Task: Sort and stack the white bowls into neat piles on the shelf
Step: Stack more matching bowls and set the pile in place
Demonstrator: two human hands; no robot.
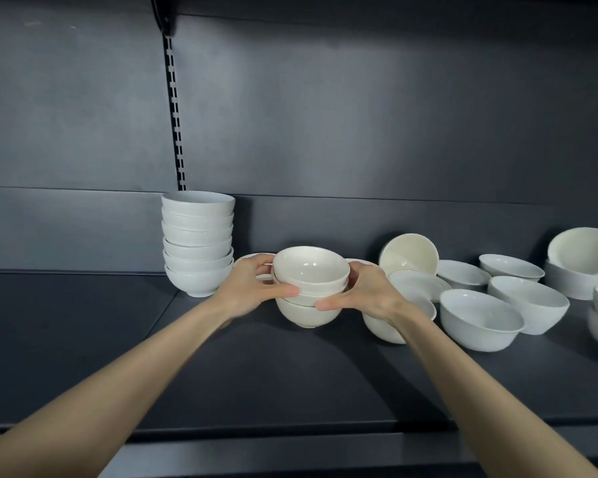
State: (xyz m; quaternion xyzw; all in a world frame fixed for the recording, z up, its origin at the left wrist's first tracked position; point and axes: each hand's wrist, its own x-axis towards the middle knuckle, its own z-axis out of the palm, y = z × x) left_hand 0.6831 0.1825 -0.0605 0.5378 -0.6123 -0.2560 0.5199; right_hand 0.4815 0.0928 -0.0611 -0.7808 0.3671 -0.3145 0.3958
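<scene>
Both hands hold a small pile of bowls

The left hand (252, 288) and right hand (366, 291) close around the small pile (309, 288) on the shelf (83, 339); better to centre each bowl before letting go.

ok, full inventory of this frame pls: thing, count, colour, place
tall stack: six bowls, white, back of shelf, left of centre, against the back panel
held stack: three bowls, cream-white, centre of shelf, between both hands
plates: rims of at least two, white, behind the held stack, mostly hidden
tilted bowl: one, cream, leaning on its side, right of centre
loose bowls: roughly ten, white, scattered right; some nested, some cut off at the frame edge
shelf: one, dark grey, left part bare
back panel: dark grey, with slotted upright strip
left hand: gripping left side of the held stack
right hand: gripping its right side
</scene>
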